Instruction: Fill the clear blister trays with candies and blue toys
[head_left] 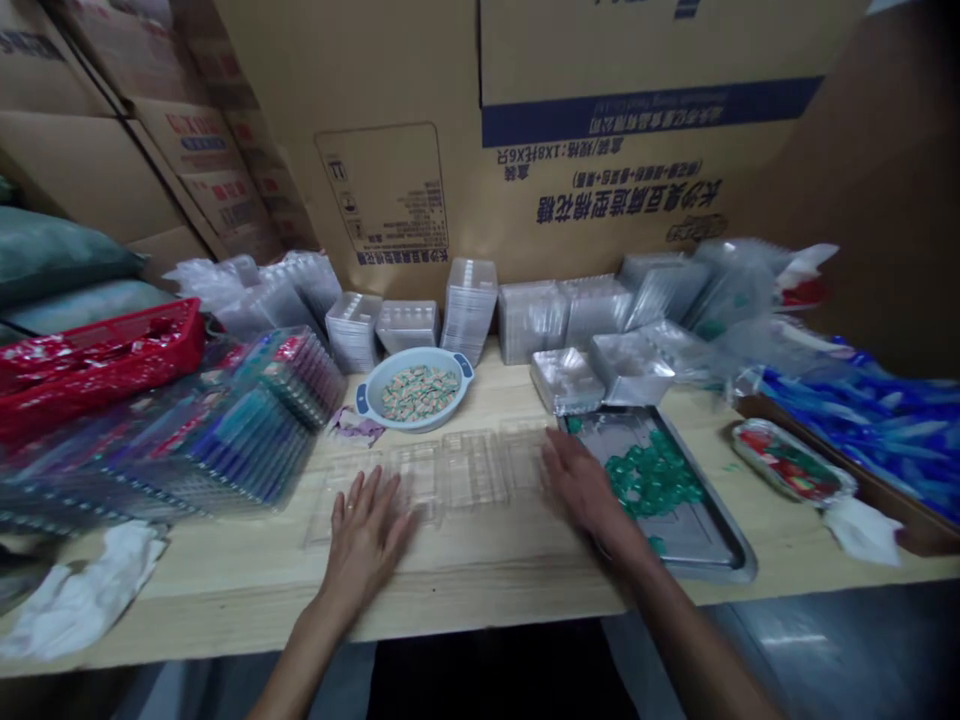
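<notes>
My left hand (365, 535) lies flat with fingers spread on the left end of a row of clear plastic trays (442, 472) laid out on the wooden table (480, 575). My right hand (583, 490) rests open at the right end of that row, its fingers touching the last tray. Right beside it is a metal tray (705, 545) holding several green pieces (651, 475). A light blue bowl (416, 390) of small mixed-colour pieces stands just behind the clear trays.
Stacks of clear plastic packs (525, 315) line the back against big cardboard boxes (600, 130). Packed trays (247, 420) and a red basket (97, 355) lie at left, a small dish (791, 460) and blue bags (870, 420) at right, white cloth (82, 590) front left.
</notes>
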